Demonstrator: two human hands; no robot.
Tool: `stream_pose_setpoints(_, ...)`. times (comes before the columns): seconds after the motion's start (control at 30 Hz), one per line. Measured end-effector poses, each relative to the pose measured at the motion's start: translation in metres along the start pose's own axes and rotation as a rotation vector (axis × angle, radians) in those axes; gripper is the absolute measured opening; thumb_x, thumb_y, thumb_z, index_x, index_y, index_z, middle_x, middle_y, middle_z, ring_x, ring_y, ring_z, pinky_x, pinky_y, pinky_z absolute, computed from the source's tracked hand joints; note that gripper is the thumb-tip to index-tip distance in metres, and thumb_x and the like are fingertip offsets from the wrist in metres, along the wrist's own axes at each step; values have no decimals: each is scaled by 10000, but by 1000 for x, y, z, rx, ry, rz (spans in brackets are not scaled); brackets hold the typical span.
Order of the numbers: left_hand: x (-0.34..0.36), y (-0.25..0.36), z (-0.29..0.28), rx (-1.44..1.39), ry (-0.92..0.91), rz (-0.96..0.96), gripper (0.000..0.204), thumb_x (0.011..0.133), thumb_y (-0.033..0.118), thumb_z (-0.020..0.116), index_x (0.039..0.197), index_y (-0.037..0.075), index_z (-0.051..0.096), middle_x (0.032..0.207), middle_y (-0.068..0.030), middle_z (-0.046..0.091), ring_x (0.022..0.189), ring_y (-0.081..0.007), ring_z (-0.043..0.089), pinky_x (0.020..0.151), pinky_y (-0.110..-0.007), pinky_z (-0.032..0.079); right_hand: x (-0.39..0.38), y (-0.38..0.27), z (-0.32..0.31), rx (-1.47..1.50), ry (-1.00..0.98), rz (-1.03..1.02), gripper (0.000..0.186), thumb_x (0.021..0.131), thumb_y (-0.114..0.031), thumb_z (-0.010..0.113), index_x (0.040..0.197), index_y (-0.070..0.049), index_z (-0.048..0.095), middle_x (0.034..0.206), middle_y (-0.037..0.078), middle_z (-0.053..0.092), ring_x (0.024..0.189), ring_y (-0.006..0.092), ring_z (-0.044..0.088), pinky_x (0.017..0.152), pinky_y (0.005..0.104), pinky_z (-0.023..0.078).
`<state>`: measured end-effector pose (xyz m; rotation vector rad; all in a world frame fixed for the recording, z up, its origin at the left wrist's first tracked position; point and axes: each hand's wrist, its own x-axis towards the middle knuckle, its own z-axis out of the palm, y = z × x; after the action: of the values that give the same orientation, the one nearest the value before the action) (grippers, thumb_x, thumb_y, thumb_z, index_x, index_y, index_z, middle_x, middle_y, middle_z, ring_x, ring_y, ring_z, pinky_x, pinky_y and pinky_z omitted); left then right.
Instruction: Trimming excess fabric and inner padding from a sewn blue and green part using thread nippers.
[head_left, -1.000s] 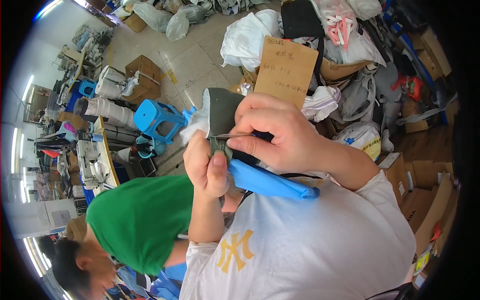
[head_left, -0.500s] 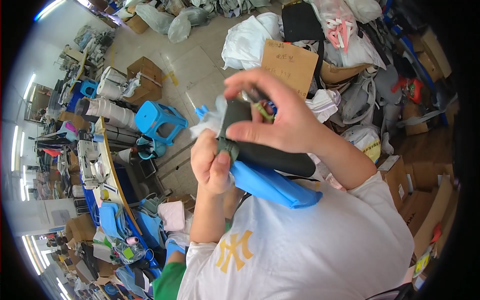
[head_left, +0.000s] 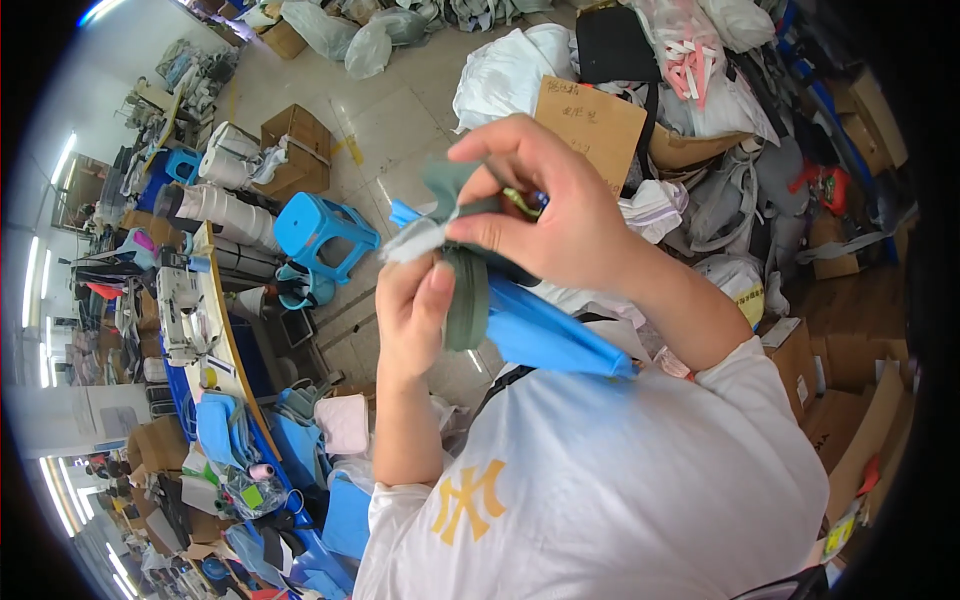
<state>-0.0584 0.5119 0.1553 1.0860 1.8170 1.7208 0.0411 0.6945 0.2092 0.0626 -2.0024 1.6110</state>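
Note:
In front of my chest, both hands are closed on a dark green sewn fabric piece [head_left: 448, 182] with a whitish edge. My left hand [head_left: 408, 315] grips it from below, thumb up, beside a looped green ribbed strip [head_left: 467, 300]. With thumb and fingers, my right hand [head_left: 565, 205] pinches the upper part of the green fabric. A small tool with yellow-green and blue parts [head_left: 522, 203] is tucked in the right palm; its kind is mostly hidden. Blue fabric [head_left: 555, 335] hangs under the hands toward my white shirt.
A sewing machine [head_left: 185, 315] stands on a long table at the left, with blue pieces [head_left: 222, 428] lying nearer. A blue stool [head_left: 325, 235] and a carton [head_left: 295, 150] are on the floor. Bags, fabric and a brown cardboard sheet [head_left: 590, 128] are piled ahead right.
The broad dark green panel has turned and folded away from view. My right fingers have closed from a spread pose onto the green fabric, and the looped strip now shows beside my left thumb.

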Motion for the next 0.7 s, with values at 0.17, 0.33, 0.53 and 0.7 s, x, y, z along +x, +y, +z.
stream_pose_setpoints(0.17, -4, -3, 5, 126, 4, 114, 205, 928, 152, 592, 789, 14, 532, 757, -67, 540, 697, -196, 484, 637, -311, 382, 1, 1, 8, -41, 29, -54, 337, 869, -41, 767, 1070, -38, 496, 934, 51, 647, 940, 108, 674, 831, 247, 513)
stream_pose_setpoints(0.33, -3, -7, 9, 53, 134, 323, 229, 924, 89, 539, 733, 33, 426, 716, -56, 429, 636, -171, 372, 578, -310, 309, -4, 0, 3, -234, 98, -92, 251, 928, -78, 683, 1062, -11, 482, 986, 58, 581, 867, 124, 631, 753, 287, 501)
stream_pose_setpoints(0.53, -4, 0, 7, 40, 177, 380, 219, 924, 91, 535, 744, 36, 422, 726, -49, 432, 646, -156, 372, 579, -304, 306, -18, -17, -2, -395, -195, -158, 77, 887, -53, 664, 881, -7, 602, 797, 106, 611, 732, 284, 600, 642, 370, 467)
stream_pose_setpoints(0.7, -3, -8, 6, 48, 179, 423, 235, 900, 92, 556, 721, 43, 411, 710, -54, 417, 634, -172, 366, 566, -318, 287, -20, -19, -2, -402, -256, -122, 88, 875, -74, 686, 882, -12, 623, 789, 102, 615, 732, 282, 611, 637, 381, 471)
